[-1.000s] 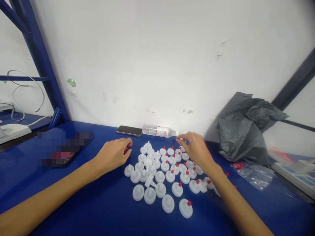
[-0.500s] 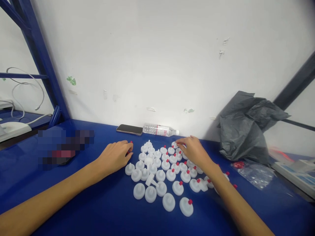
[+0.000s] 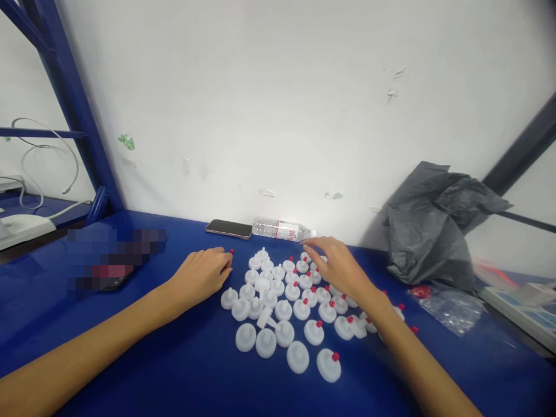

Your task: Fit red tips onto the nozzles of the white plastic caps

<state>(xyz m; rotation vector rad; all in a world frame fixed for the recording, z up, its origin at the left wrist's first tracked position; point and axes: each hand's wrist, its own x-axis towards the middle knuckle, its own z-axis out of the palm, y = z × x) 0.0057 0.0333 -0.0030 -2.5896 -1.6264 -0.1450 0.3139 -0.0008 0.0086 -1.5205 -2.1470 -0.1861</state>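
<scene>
My left hand (image 3: 206, 272) rests low over the blue table, left of the white pieces, its fingers curled and thumb drawn in against them. What they hold, if anything, is hidden. A small red cap (image 3: 231, 251) lies just past its fingertips. My right hand (image 3: 336, 263) is over the far right part of the group, thumb and forefinger apart with nothing visible between them. Below its fingertips stands a round white piece with a red cap (image 3: 304, 259). Several white disc-shaped pieces with bare spouts (image 3: 245, 337) stand on the left; several on the right wear red caps.
A phone (image 3: 229, 228) and a clear bottle (image 3: 278, 229) lie along the wall. At the right are a grey plastic bag (image 3: 434, 220) and a clear bag (image 3: 456, 310) with red bits. A dark, partly pixelated object (image 3: 117, 281) lies at the left.
My right hand has lifted off the far white piece and its thumb and forefinger have spread. My left thumb has closed towards the fingers, covering the red seen there before.
</scene>
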